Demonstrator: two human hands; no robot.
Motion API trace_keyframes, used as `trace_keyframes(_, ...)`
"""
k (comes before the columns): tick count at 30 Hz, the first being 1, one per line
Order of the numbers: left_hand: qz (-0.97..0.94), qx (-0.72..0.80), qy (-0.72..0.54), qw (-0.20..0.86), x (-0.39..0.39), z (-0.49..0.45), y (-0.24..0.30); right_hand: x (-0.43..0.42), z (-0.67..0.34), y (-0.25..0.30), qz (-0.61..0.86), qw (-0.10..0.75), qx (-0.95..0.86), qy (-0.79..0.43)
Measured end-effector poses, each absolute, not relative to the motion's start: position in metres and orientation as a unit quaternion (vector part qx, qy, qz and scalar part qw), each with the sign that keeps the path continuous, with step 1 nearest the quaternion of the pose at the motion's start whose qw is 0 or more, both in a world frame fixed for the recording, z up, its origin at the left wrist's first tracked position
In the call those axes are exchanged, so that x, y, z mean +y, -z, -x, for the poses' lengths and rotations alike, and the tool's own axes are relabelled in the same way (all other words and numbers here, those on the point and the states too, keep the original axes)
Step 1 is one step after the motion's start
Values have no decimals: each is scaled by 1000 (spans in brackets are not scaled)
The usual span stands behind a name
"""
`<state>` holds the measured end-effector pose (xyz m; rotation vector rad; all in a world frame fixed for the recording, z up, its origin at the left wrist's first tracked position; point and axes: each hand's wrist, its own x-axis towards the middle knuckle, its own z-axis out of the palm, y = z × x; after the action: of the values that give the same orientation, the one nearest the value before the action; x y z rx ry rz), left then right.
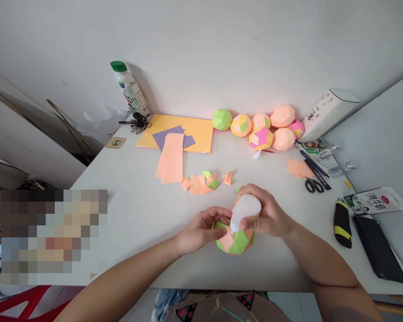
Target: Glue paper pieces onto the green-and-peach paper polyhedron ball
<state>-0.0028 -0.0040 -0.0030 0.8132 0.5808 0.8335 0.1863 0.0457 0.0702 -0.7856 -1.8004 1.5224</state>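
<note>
A partly built ball of folded paper [239, 243] in green and peach sits near the table's front edge. My left hand [203, 230] grips its left rim between thumb and fingers. In my right hand [267, 214] is a white glue bottle [246, 209], tipped with its nozzle down at the ball's upper edge. Whether glue is coming out cannot be made out. Just beyond my hands lie several small folded paper pieces [198, 184], peach and green, and one separate peach piece [227, 177].
Finished paper balls [241, 125] line the wall. Peach strips [172, 158] and purple paper [160, 137] lie on a yellow sheet [198, 129]. A bottle [132, 91] and keys [138, 122] stand back left. Scissors [315, 185], a box cutter [342, 223] and a black phone [379, 248] lie right.
</note>
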Motion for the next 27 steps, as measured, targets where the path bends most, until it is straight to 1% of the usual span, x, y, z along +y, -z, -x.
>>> trace_keyframes(9,-391,271,-378,794,-4,4,2,47,-187,-69,322,322,-664,-593)
trace_keyframes(15,-399,292,-380,781,-4,5,3,48,-186,-70,338,298,-612,-650)
trace_keyframes(21,-417,291,-386,769,-2,6,-2,57,-186,-65,363,327,-515,-705)
trace_keyframes(27,-406,314,-397,761,-2,7,-2,87,-209,-73,398,377,-459,-700)
